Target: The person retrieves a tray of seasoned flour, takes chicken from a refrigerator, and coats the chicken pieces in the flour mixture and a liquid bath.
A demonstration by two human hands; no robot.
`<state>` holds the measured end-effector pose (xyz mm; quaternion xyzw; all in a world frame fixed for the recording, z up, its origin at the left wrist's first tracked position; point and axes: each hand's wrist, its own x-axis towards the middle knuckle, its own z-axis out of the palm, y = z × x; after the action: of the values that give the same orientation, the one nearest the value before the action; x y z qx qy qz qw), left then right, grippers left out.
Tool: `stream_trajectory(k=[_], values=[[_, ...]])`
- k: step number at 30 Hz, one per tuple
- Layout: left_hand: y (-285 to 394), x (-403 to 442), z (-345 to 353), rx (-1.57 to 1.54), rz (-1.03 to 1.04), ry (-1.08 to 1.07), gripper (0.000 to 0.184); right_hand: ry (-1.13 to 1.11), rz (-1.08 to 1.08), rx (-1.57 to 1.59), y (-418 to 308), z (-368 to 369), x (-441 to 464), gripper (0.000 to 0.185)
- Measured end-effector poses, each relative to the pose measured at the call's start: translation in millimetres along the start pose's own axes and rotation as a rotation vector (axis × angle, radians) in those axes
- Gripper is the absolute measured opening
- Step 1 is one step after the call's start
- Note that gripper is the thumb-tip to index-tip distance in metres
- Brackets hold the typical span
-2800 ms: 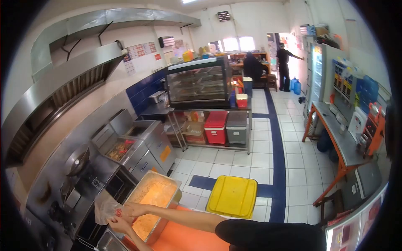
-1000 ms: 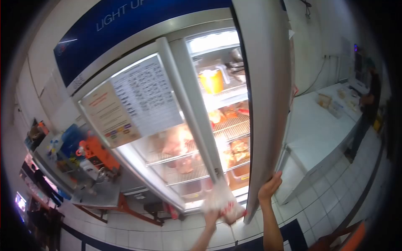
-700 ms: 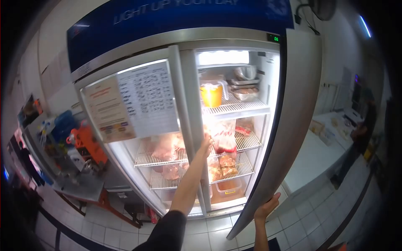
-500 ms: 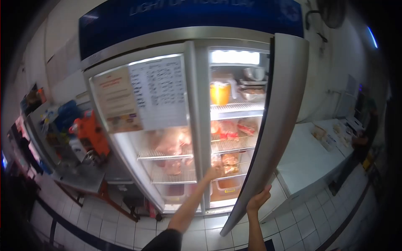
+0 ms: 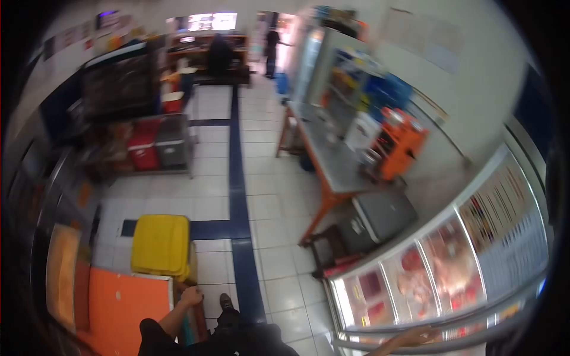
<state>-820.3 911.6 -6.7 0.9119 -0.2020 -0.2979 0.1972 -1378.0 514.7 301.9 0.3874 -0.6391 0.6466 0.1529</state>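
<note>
My left hand (image 5: 190,295), slightly blurred, has its fingers curled in and appears empty. It is beside the front right corner of the orange tabletop (image 5: 127,302). Low on the right, my right hand (image 5: 419,336) lies against the fridge door frame (image 5: 469,323), its blurred fingers stretched out. Packed meat (image 5: 454,267) shows behind the fridge glass, on shelves. Printed sheets (image 5: 504,207) cover part of that glass. A yellow lidded bin (image 5: 160,246) stands just beyond the orange tabletop.
A metal tray of orange food (image 5: 62,276) is at left. Red (image 5: 143,144) and grey (image 5: 172,142) coolers sit under the display case (image 5: 119,80). A steel-topped table (image 5: 326,148) and a grey box (image 5: 386,216) line the right. Two people (image 5: 221,56) (image 5: 271,53) are far back.
The view has swung from the fridge front to the room. My left hand has left the fridge interior and moved beside the orange tabletop. My right hand no longer grips the open door's edge.
</note>
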Motion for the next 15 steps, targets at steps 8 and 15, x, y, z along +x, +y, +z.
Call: stream_trajectory(k=[8, 15], values=[[11, 32, -6, -0.652, -0.057, 0.108, 0.031, -2.294, -0.840, 0.904, -468, 36, -283, 0.032], [74, 159, -122, -0.831, 0.143, 0.157, 0.028, -1.817, -1.525, 1.976, -624, -30, -344, 0.014]])
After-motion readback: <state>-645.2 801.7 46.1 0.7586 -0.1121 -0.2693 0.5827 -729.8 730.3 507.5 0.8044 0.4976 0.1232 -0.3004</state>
